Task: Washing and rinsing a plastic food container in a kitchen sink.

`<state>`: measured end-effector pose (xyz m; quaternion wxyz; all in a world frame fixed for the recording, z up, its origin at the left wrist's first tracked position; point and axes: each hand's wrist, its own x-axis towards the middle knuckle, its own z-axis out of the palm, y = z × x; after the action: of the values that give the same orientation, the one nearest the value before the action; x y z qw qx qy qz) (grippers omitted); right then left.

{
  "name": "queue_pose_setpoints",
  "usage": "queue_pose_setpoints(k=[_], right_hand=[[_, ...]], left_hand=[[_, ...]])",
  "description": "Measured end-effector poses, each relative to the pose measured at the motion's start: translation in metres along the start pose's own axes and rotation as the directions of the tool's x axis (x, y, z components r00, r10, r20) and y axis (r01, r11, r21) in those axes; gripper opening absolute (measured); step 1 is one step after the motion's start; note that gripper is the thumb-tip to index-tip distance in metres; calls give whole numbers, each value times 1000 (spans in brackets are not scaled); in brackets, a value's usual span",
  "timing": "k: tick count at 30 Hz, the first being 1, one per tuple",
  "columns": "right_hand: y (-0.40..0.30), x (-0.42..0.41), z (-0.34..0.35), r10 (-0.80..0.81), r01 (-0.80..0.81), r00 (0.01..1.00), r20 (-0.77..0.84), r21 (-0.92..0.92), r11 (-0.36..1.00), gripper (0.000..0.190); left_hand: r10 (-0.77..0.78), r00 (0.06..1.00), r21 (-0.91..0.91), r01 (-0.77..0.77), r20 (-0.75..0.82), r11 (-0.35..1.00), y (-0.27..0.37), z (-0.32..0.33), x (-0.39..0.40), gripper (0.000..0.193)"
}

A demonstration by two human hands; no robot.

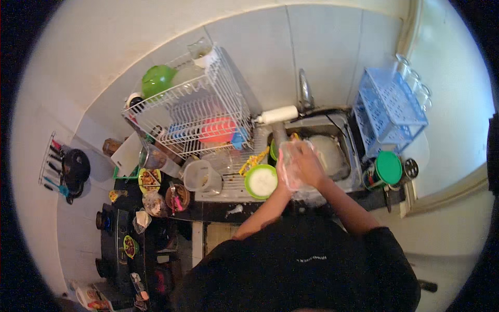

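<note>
Over the front left of the steel sink point(356, 171), my left hand point(280, 173) holds a clear plastic container point(290, 150) from its left side. My right hand point(308, 162) lies against the container, its fingers partly lost in blur and behind the clear plastic. Whether a sponge is under those fingers I cannot tell. Close to my left wrist, a lime-green bowl of white suds point(262, 181) rests on the drainboard point(230, 185). A yellow packet point(254, 160) lies just behind that bowl. Inside the basin, a pale round dish point(325, 152) is partly visible.
A white wire dish rack point(187, 87) stands back left, near a clear tub point(202, 177). The faucet point(306, 91) and a white bottle point(277, 115) are behind the sink. At right are a blue plastic rack point(390, 105) and a green-lidded canister point(388, 167). A stove point(122, 234) is left.
</note>
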<state>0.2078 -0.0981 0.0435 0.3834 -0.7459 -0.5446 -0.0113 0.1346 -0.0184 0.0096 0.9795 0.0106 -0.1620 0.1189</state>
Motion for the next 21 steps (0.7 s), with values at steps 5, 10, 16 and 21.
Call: queue_pose_setpoints(k=[5, 10, 16, 21], right_hand=[[32, -15, 41, -423, 441, 873, 241, -22, 897, 49], [28, -9, 10, -237, 241, 965, 114, -26, 970, 50], [13, 2, -18, -176, 156, 984, 34, 324, 933, 49], [28, 10, -57, -176, 119, 971, -164, -308, 944, 54]], left_hand=[[15, 978, 127, 11, -207, 992, 15, -19, -5, 75], [124, 941, 225, -52, -315, 973, 17, -22, 17, 70], [47, 971, 201, 1, -234, 980, -4, 12, 41, 64], [74, 909, 322, 68, -410, 944, -31, 31, 49, 64]])
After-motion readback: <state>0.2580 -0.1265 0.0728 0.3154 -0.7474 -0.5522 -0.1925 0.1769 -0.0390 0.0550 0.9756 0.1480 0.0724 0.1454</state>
